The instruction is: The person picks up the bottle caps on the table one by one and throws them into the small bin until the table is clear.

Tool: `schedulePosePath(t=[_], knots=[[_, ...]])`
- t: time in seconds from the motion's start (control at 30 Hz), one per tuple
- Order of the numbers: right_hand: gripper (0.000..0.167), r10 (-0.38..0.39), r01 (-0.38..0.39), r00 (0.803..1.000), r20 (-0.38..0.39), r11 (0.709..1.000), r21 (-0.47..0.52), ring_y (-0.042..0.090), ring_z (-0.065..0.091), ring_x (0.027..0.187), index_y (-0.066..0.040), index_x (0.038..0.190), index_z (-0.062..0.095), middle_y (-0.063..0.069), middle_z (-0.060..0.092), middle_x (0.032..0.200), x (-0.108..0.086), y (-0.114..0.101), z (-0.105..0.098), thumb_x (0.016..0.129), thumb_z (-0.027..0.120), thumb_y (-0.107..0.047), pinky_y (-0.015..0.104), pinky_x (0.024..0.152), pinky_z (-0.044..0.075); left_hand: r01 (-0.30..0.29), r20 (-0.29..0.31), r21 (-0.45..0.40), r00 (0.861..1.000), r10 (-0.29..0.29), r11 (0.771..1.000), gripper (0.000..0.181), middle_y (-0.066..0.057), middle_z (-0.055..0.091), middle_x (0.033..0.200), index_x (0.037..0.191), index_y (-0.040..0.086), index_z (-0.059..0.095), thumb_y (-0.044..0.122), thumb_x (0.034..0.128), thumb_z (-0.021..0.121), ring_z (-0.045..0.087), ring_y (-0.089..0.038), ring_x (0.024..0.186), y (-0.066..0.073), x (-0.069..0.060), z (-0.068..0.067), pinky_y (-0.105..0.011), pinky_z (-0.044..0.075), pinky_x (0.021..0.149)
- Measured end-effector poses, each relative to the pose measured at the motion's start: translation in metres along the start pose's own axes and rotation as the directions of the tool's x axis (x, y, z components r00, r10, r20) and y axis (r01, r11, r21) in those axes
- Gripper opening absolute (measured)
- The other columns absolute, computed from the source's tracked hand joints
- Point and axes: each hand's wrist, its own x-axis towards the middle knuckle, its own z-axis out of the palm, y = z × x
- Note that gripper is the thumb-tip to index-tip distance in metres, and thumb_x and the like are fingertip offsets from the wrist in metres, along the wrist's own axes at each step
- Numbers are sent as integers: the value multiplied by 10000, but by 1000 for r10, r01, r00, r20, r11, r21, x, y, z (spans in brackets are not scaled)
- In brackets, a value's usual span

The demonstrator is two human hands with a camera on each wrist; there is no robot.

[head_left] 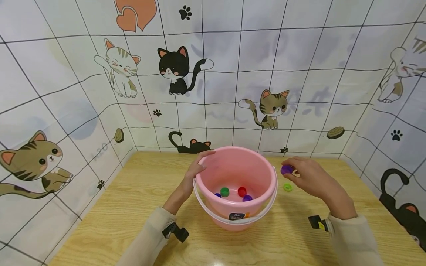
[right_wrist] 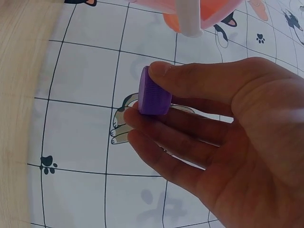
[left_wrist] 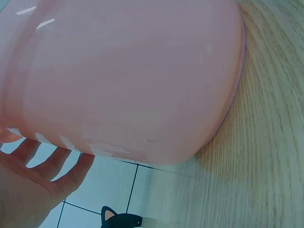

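Note:
A pink bucket [head_left: 237, 208] stands upright on the table, its white handle [head_left: 213, 216] hanging down at the front. My left hand [head_left: 194, 170] grips the bucket at its left rim; the left wrist view shows the fingers [left_wrist: 76, 173] against the outer wall. Right of the bucket, my right hand [head_left: 307, 177] pinches a purple bottle cap [right_wrist: 154, 95] with ribbed sides between thumb and fingers, above the table. Inside the bucket lie a green cap [head_left: 225, 191], a red cap [head_left: 242, 191], a purple cap [head_left: 247, 198] and a blue cap [head_left: 217, 195] partly hidden by the rim.
A light green cap [head_left: 287, 187] lies on the wooden table [head_left: 139, 192], below my right hand and right of the bucket. Behind the table and at both sides hangs a white gridded sheet [head_left: 219, 55] printed with cats.

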Motion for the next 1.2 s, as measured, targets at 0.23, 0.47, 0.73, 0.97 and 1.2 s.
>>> schedulePosePath(t=[0.23, 0.47, 0.73, 0.97, 1.2], knots=[[315, 6, -6, 1000, -7, 1000, -6, 277, 719, 929, 25, 1202, 689, 168, 743, 1088, -1, -1, -1, 935, 740, -133, 472, 796, 615, 2, -5, 10, 1000, -2, 1000, 588, -139, 412, 1561, 1549, 176, 409, 301, 974, 385, 538, -427, 1272, 0, 0, 1, -452, 571, 972], [296, -32, 32, 999, -28, 999, -6, 264, 723, 902, 31, 1174, 695, 163, 746, 1065, 0, -2, -1, 920, 749, -111, 445, 769, 620, -8, -1, -6, 1000, 8, 1000, 576, -147, 414, 1560, 1547, 176, 408, 287, 983, 378, 534, -433, 1269, 0, 1, 0, -453, 572, 969], [304, -29, 29, 999, -30, 1000, -1, 259, 721, 911, 26, 1186, 693, 162, 746, 1080, -2, -1, 2, 922, 751, -115, 443, 771, 619, -2, -12, 13, 1000, 2, 1000, 583, -139, 419, 1559, 1542, 174, 427, 297, 973, 389, 537, -391, 1267, -1, 0, 1, -391, 572, 953], [312, -25, 24, 999, -34, 1000, -2, 276, 730, 920, 28, 1194, 692, 178, 745, 1099, -3, -2, 2, 920, 751, -109, 449, 771, 621, -1, 4, 0, 1000, 1, 1000, 581, -160, 426, 1543, 1545, 169, 417, 291, 978, 385, 552, -407, 1230, 0, 1, 3, -395, 587, 926], [306, -32, 32, 999, -32, 999, -1, 276, 731, 927, 15, 1198, 692, 162, 745, 1093, 1, -5, 0, 925, 745, -113, 450, 778, 618, -8, -18, 8, 1000, 8, 1000, 587, -145, 414, 1561, 1538, 156, 425, 277, 964, 391, 536, -384, 1259, -2, 1, 0, -392, 571, 944]])
